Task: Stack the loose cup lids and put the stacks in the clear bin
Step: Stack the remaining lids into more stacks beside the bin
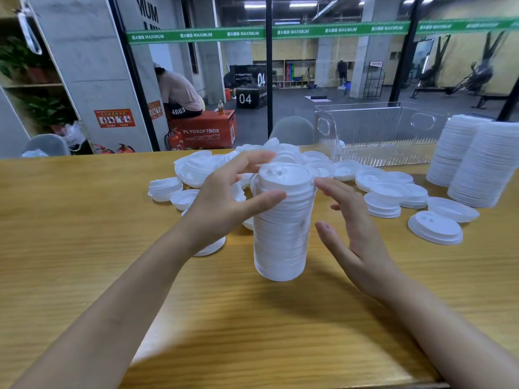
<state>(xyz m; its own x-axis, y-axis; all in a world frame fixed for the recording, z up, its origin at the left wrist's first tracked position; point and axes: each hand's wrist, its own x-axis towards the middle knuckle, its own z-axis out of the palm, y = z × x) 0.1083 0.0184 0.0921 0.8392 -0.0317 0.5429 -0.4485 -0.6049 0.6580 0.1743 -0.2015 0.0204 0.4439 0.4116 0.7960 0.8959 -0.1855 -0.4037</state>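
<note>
Lid stack (283, 220) is looking light, flimsy, wobbly; left hand (222, 203) and right hand (354, 234) are flanking it, released; clasping both sides seems best.

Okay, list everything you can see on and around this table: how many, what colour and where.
lid stack: one, white, upright at table centre, between the hands
loose lids: many, white, scattered behind and to the right of the lid stack
tall lid stacks: two, white, right edge of table
clear bin: one, transparent, far right part of table
table: one, light wood
chairs: two, grey, behind the table
left hand: open, thumb touching the lid stack
right hand: open, close beside the lid stack
</note>
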